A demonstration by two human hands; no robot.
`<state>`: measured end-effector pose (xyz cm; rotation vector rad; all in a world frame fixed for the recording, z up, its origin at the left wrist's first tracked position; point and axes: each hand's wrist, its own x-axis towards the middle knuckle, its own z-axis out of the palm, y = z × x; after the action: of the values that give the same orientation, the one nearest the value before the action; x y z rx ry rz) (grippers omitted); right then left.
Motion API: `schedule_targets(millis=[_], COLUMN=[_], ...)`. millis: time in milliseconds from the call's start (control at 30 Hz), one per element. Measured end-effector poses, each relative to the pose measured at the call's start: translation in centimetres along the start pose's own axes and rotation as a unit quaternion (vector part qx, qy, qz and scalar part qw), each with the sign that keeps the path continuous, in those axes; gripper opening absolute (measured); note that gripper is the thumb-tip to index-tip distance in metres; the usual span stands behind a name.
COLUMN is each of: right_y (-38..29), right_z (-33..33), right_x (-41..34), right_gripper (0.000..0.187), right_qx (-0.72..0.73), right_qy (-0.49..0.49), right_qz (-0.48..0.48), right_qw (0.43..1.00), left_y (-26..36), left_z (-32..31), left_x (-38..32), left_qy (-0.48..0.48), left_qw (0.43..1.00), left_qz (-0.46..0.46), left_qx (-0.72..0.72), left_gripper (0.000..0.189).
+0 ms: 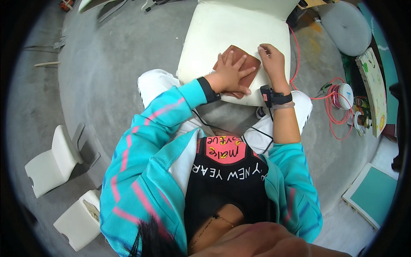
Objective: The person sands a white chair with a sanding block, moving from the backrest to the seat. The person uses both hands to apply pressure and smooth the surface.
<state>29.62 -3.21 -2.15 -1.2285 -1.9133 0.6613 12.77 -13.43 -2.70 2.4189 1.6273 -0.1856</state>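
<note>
A flat brown piece of leather-like material [237, 52] lies on the cream seat of a chair [205, 35] in front of my knees. My left hand [229, 73] rests palm down on it, fingers spread, covering its middle and left part. The lower edge of the piece shows below the palm and looks layered or folded. To the right, just off the piece's right corner, my right hand [273, 59] is over the seat with its fingers curled and thumb near the fingertips. Whether something small is between those fingers cannot be made out. A black device [269, 95] is strapped to my right wrist.
A red cord [297, 51] runs along the chair's right side to a white-lidded tub [346, 96]. Small containers [361, 120] and a painted panel [372, 93] stand beyond. Two low white chairs [48, 170] are at left. Black cables [218, 128] hang near my lap.
</note>
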Motion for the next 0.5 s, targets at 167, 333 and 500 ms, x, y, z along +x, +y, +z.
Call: schedule_targets(millis=[167, 333, 500], right_y=[-2.5, -3.6, -3.3], right_z=[0.8, 4.0, 6.9], right_x=[-2.7, -6.5, -7.7], right_gripper=[0.024, 0.071, 0.099], right_qx=[-0.034, -0.156, -0.300], right_qy=[-0.009, -0.127, -0.171], right_qz=[-0.116, -0.116, -0.110], right_qw=[0.993, 0.973, 0.932], left_y=[-7.8, -15.2, -18.4], left_z=[-3.6, -2.2, -1.3], left_x=[1.7, 0.4, -0.2], left_qy=[0.140, 0.387, 0.381], left_qw=[0.937, 0.825, 0.667], left_qz=[-0.056, -0.068, -0.170], left_qx=[-0.313, -0.406, -0.617], left_gripper=[0.054, 0.044, 0.021])
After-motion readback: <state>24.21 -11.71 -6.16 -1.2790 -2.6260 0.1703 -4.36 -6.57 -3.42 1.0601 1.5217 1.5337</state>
